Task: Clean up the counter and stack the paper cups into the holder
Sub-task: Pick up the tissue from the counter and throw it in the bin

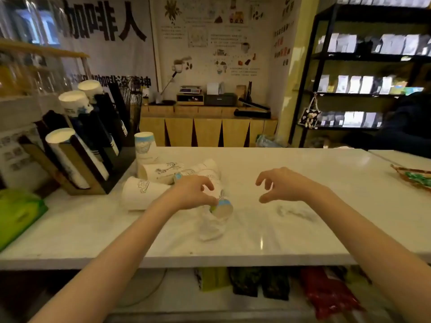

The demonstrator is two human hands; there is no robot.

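Several white paper cups lie tipped on the white counter (303, 173): a large one (137, 194) at the left, others (163, 171) behind it, and one upright (145, 145) near the black cup holder (109, 141). The holder carries slanted stacks of cups (67, 155). My left hand (193, 194) hovers over a small cup with a blue band (222, 207); its fingertips touch that cup's edge. The small cup rests on a crumpled white tissue (212, 227). My right hand (279, 185) floats above the counter, fingers curled and apart, holding nothing.
A second crumpled tissue (296, 212) lies right of centre. A green bag (16, 213) sits at the counter's left end. A woven tray with green packets (415, 177) is at the far right. Packaged goods (326, 292) fill the shelf under the counter.
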